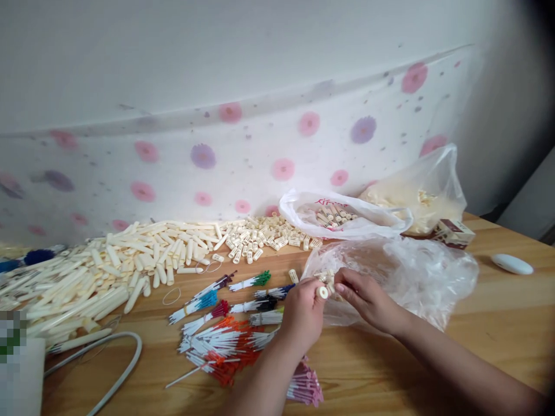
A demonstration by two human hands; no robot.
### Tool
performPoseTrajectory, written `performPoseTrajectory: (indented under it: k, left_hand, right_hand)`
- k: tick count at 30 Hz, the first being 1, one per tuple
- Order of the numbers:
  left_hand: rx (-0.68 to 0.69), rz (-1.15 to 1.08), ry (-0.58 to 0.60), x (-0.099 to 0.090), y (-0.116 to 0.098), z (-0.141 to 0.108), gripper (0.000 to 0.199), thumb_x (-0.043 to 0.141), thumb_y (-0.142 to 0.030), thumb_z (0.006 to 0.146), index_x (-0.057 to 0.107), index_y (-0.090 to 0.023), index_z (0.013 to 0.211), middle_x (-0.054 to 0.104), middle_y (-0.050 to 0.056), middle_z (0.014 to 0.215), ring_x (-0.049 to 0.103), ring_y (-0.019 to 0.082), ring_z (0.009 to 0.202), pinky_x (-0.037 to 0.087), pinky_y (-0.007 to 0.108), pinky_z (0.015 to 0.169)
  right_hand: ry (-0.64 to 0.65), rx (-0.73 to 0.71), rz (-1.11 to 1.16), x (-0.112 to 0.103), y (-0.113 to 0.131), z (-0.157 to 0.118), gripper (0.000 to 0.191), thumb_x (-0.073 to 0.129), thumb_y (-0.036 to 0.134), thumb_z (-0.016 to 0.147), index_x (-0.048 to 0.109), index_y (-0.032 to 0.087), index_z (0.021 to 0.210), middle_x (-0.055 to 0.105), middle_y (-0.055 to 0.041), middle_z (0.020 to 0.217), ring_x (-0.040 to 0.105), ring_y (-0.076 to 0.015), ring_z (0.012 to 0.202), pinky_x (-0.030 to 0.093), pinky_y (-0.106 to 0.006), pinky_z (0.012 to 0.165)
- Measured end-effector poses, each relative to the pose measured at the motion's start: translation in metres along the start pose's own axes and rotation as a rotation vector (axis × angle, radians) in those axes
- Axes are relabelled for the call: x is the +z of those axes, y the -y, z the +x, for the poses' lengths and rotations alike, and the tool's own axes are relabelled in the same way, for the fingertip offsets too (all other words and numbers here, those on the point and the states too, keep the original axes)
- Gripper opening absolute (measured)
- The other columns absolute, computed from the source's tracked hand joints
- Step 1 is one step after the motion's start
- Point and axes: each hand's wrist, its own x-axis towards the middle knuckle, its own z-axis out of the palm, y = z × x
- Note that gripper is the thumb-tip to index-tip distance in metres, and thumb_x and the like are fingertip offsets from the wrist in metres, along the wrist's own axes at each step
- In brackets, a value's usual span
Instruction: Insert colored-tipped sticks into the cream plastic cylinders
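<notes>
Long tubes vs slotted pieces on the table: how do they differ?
Size: the long tubes are much longer than the slotted pieces.
Surface: the tubes look smooth; the pieces have openings cut in their sides.
Heap: the tubes spread wide at picture left; the pieces form a smaller heap beside them.
Shared: both are cream-coloured and loosely piled.

The single view comes from the person's head, facing forward and down across a wooden table [368,381] toward the wall [260,52] behind it. It takes in a wide stretch, with the flowered sheet [260,150] crossing the far side and its top edge slanting up to the right. The left hand [303,303] and right hand [368,294] sit right of centre, nearer than the wall, their forearms reaching in from the bottom and the lower right corner.
</notes>
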Motion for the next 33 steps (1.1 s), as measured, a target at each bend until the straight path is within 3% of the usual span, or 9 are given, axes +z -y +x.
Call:
performPoseTrajectory:
  k: [6,10,20,26,30,33]
  left_hand:
    - [0.02,0.023,0.005,0.001,0.002,0.001,0.025,0.044,-0.022,0.089,0.056,-0.016,0.068,0.057,0.002,0.071,0.05,0.014,0.069,0.032,0.023,0.062]
    - [-0.004,0.0,-0.005,-0.003,0.004,0.003,0.028,0.043,-0.024,0.089,0.053,-0.015,0.065,0.054,0.001,0.067,0.048,0.013,0.065,0.03,0.023,0.06]
    - [0.028,0.084,0.026,-0.004,0.004,0.004,0.022,0.045,-0.016,0.087,0.058,-0.016,0.07,0.057,0.002,0.071,0.05,0.013,0.067,0.031,0.023,0.061]
    - [0.03,0.341,0.031,-0.004,-0.001,-0.001,0.021,0.045,-0.009,0.08,0.063,-0.019,0.078,0.062,0.005,0.079,0.055,0.017,0.073,0.033,0.026,0.062]
    - [-0.142,0.196,-0.003,-0.009,0.002,0.002,0.027,0.036,-0.025,0.09,0.061,-0.019,0.099,0.065,0.004,0.07,0.058,0.017,0.065,0.036,0.026,0.061]
    - [-0.24,0.108,-0.056,-0.012,0.007,0.005,0.033,0.033,-0.036,0.092,0.059,-0.017,0.088,0.059,0.002,0.06,0.054,0.016,0.058,0.035,0.025,0.058]
  right_hand:
    - [0.022,0.099,0.077,0.0,0.003,0.0,0.041,0.032,0.044,0.094,0.039,0.019,0.063,0.041,0.0023,0.057,0.04,-0.0115,0.055,0.032,-0.025,0.055]
    - [-0.028,0.023,-0.004,-0.003,0.005,-0.001,0.028,0.039,0.04,0.093,0.045,0.019,0.075,0.048,0.0005,0.068,0.043,-0.0127,0.063,0.034,-0.025,0.06]
    - [-0.008,0.028,-0.002,-0.002,0.009,0.003,0.021,0.039,0.03,0.091,0.045,0.019,0.075,0.048,-0.0003,0.07,0.044,-0.0136,0.066,0.034,-0.027,0.062]
    - [0.019,0.227,0.304,0.003,0.01,0.006,0.023,0.039,0.029,0.086,0.04,0.02,0.065,0.039,0.0044,0.054,0.037,-0.0107,0.052,0.032,-0.024,0.052]
    - [-0.049,0.25,0.017,-0.009,-0.014,0.011,0.023,0.038,0.028,0.085,0.044,0.02,0.065,0.048,0.0022,0.057,0.047,-0.012,0.055,0.037,-0.024,0.054]
    - [-0.107,0.282,-0.185,-0.022,-0.037,0.014,0.023,0.041,0.029,0.084,0.047,0.019,0.064,0.055,-0.0006,0.061,0.05,-0.0141,0.059,0.036,-0.026,0.057]
